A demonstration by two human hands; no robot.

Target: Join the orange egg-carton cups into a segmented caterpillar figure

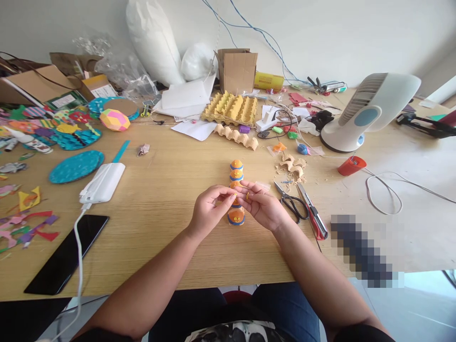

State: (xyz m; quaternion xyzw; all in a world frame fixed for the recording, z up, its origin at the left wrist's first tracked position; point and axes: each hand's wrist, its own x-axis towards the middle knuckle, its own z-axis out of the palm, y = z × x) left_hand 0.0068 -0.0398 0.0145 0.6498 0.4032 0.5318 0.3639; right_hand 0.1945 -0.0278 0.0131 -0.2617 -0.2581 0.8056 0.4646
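Tiny yellow bits (235, 194) above rounded orange domes (236, 216)

Row of orange domes (236, 217): blue lower edges, yellow smiling face on nearest | stands on surface (153, 256), middle partly hidden | tiny yellow bits (247, 195): held above

table (160, 237): smooth wood-grain, faint sheen | orange cups (236, 217): painted surface | egg tray (230, 110): rough matt pulp | phone (67, 254): glossy, glass-like | fan (392, 97): smooth plastic | scissors (286, 196): metal blades | box (239, 73): matt cardboard
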